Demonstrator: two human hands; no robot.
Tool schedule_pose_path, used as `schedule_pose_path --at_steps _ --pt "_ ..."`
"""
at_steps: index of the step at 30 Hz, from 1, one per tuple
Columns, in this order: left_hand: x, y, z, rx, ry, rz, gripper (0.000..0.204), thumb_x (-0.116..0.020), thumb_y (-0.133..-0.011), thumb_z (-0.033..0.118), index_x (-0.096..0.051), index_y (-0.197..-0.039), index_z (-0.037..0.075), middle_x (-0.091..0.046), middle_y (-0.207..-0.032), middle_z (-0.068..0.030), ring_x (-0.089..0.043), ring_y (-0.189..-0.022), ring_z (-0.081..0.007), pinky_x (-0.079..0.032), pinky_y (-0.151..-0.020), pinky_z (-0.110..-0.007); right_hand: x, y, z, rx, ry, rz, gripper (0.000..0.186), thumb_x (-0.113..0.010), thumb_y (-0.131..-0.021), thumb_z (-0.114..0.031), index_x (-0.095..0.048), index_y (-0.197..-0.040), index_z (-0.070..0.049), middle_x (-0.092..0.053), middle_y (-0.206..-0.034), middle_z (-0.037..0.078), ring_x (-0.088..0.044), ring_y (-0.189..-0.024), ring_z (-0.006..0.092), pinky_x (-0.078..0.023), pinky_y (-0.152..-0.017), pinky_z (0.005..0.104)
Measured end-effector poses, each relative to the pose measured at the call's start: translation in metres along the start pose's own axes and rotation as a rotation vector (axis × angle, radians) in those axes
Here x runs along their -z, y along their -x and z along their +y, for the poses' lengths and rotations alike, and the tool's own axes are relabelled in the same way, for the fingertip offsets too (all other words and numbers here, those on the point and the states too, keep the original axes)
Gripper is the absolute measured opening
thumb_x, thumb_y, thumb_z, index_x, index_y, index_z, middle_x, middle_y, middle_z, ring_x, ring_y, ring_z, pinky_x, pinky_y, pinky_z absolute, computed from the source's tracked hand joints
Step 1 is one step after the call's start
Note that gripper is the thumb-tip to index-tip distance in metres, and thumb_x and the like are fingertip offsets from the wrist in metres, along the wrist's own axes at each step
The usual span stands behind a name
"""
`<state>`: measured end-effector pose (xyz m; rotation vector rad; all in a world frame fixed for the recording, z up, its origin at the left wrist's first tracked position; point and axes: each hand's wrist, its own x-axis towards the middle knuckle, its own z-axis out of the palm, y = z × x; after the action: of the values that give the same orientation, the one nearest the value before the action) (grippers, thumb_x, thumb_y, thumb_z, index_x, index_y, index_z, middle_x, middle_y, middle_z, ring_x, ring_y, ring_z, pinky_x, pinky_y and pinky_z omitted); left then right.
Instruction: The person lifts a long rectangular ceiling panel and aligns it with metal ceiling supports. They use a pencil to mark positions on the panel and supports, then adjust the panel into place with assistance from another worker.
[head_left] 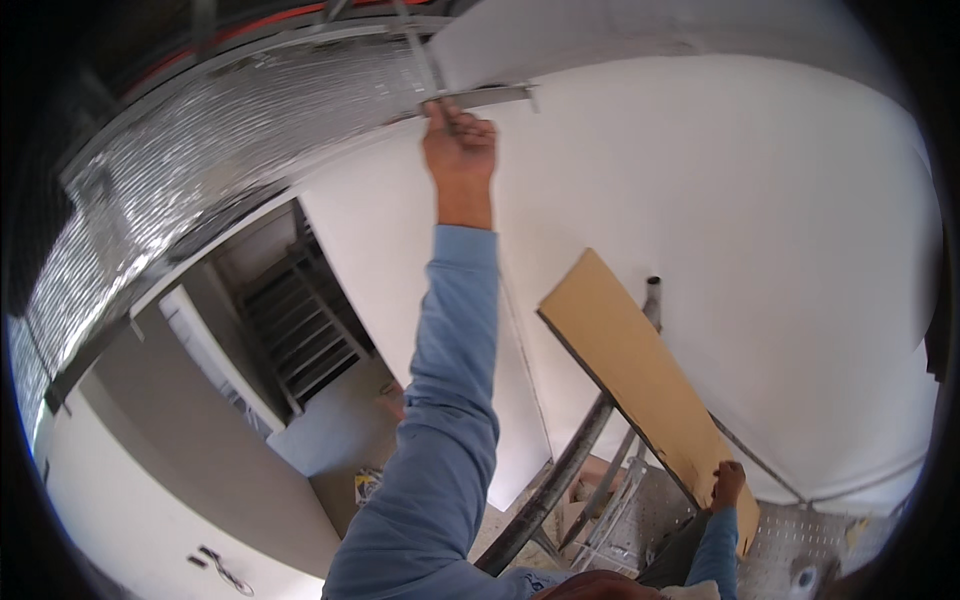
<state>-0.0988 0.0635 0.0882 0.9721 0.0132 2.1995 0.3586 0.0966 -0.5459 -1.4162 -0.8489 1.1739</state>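
My left hand is raised high, its fingers curled round a thin grey metal strip at the upper edge of the white wall. A slim metal hanger comes down just above that hand. At lower right, my right hand is closed against the lower part of a long tan board. Whether its fingers grip the board or something small cannot be made out. The board stands tilted, its upper end toward the white wall, with a dark long edge.
Silver foil insulation lines the upper left. A doorway opens onto metal stairs. Dark scaffold pipes rise beside the board, above a perforated metal platform. Cables poke from the white wall at lower left.
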Motion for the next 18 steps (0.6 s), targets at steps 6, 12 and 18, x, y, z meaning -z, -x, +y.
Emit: schedule_pose_path --at_steps 6,12,18 --pt "-0.001 0.0 0.001 0.031 0.058 0.046 0.027 -0.056 -0.102 0.043 -0.061 -0.094 0.019 -0.057 -0.076 0.009 -0.049 -0.062 -0.007 -0.04 -0.059 -0.025 -0.012 -0.011 0.003 -0.095 0.056 0.02 0.02 -0.057 -0.094 -0.023 -0.06 -0.104 -0.006 -0.056 -0.067 0.005 -0.038 -0.038 0.0113 -0.027 -0.032 0.0294" --pt "0.0 0.015 -0.002 0.009 -0.127 0.094 0.03 -0.062 -0.098 0.049 -0.06 -0.1 0.019 -0.057 -0.086 0.006 -0.054 -0.072 -0.009 -0.044 -0.062 -0.026 -0.006 -0.031 0.027 -0.089 -0.136 0.008 0.024 -0.056 -0.095 -0.038 -0.055 -0.096 -0.014 -0.036 -0.057 -0.005 -0.029 -0.039 0.0076 -0.018 -0.034 0.0267" --pt "0.041 0.134 -0.04 0.198 -0.958 -0.221 0.019 -0.06 -0.09 0.019 -0.062 -0.105 0.007 -0.063 -0.095 -0.0018 -0.06 -0.078 -0.0142 -0.051 -0.074 -0.027 -0.033 -0.017 -0.03 -0.028 -0.193 0.028 0.027 -0.054 -0.095 -0.041 -0.053 -0.089 -0.014 -0.035 -0.058 -0.004 -0.031 -0.041 0.008 -0.023 -0.036 0.0258"
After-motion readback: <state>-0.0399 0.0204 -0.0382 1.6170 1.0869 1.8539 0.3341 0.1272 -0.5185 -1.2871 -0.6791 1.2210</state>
